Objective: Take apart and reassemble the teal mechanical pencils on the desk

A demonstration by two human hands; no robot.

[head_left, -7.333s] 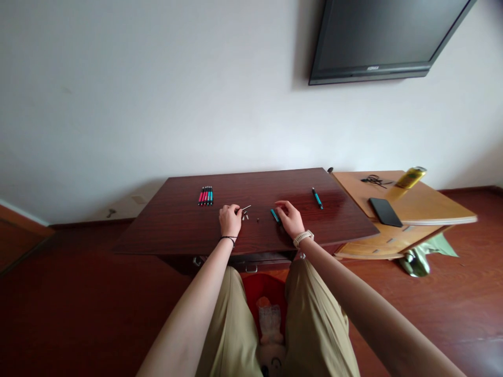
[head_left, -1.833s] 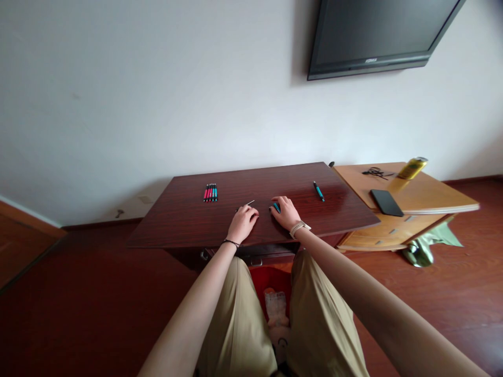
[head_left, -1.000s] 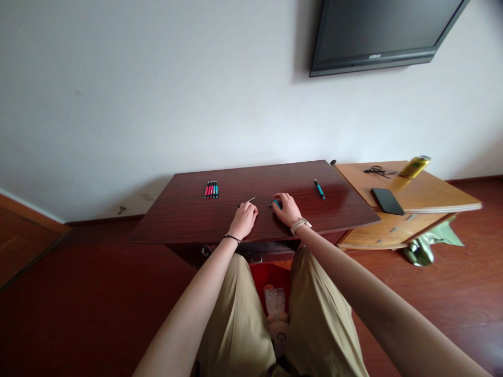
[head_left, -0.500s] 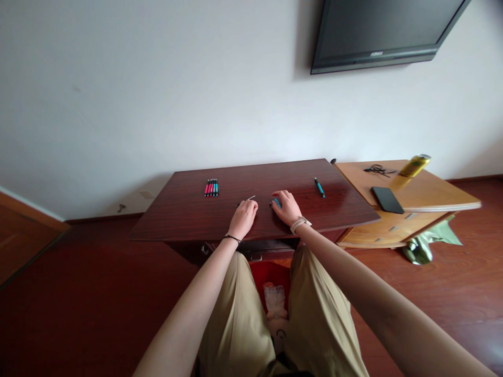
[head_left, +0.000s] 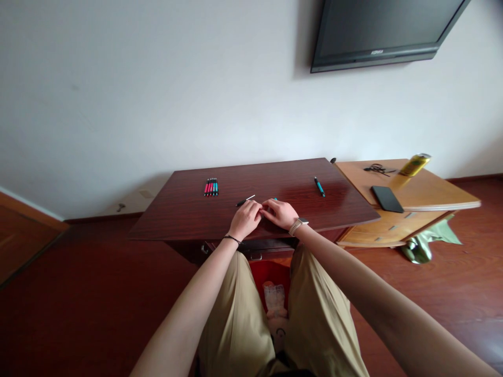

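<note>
Tabletop, both hands, red bin, pale contents

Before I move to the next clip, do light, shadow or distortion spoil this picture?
Head view: wide-angle stretch, the can seeming to lean outward; head view: sheen on the right of the dark table, soft shadow on the wall left of the television; head view: detail between left hand and right hand too small to read.
</note>
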